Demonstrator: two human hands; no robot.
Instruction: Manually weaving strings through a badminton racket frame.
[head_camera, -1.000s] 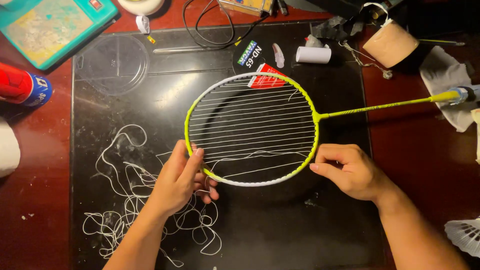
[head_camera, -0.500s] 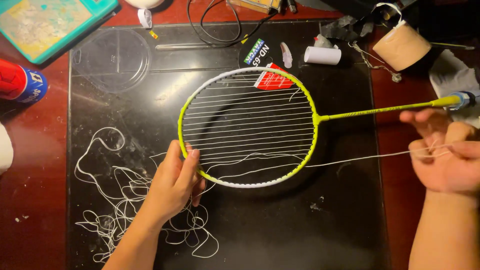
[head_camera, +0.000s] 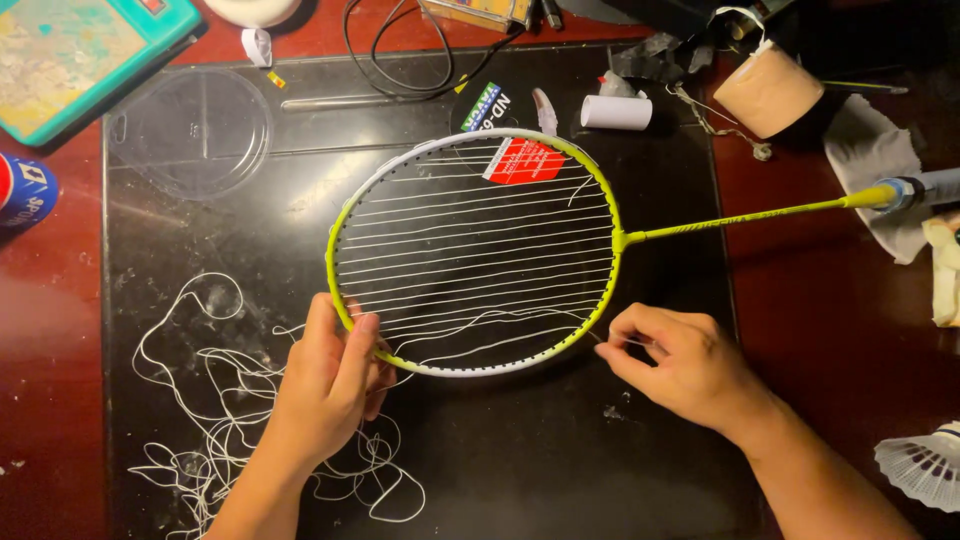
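Note:
A yellow-green badminton racket (head_camera: 612, 214) lies flat on a black mat (head_camera: 520, 470), its head partly strung with white string (head_camera: 470, 250) and its shaft pointing right. My left hand (head_camera: 330, 385) grips the lower left of the frame, thumb over the rim. My right hand (head_camera: 680, 365) sits just outside the lower right of the frame, its fingertips pinching the string where it leaves the rim. A loose tangle of white string (head_camera: 230, 420) lies on the mat left of my left forearm. A red tag (head_camera: 525, 160) rests on the upper strings.
A clear round lid (head_camera: 195, 130), a white roll (head_camera: 615, 111), a tan tape roll (head_camera: 768, 90) and black cables (head_camera: 400, 60) lie at the back. A teal box (head_camera: 70, 50) is at top left, a shuttlecock (head_camera: 925, 465) at lower right, cloth (head_camera: 880, 170) near the handle.
My right hand had pulled the string far out to the right, and has now come back to the racket's lower right rim. The left hand stays on the frame.

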